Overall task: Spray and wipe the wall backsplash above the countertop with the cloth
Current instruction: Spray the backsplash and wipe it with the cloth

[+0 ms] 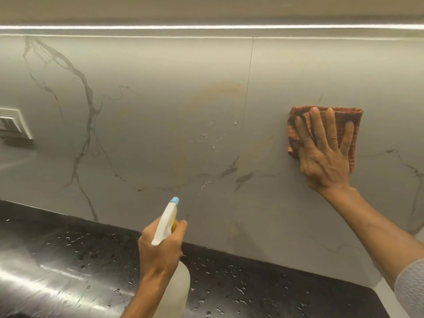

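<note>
The grey marble-look backsplash (149, 134) fills the view, with dark veins, faint yellowish smears and a trail of spray droplets (211, 143) near its middle. My left hand (160, 251) grips a white spray bottle (166, 223) with a blue nozzle aimed up at the wall, one finger on its yellow trigger. My right hand (325, 152) lies flat, fingers spread, pressing a folded reddish checked cloth (298, 125) against the wall at the right. The bottle's translucent body shows below my left wrist.
A glossy black countertop (68, 260) speckled with water drops runs below the wall. A white switch plate (13, 125) sits on the wall at far left. A bright light strip (206, 27) runs under the upper cabinet. A white edge borders the counter at lower right.
</note>
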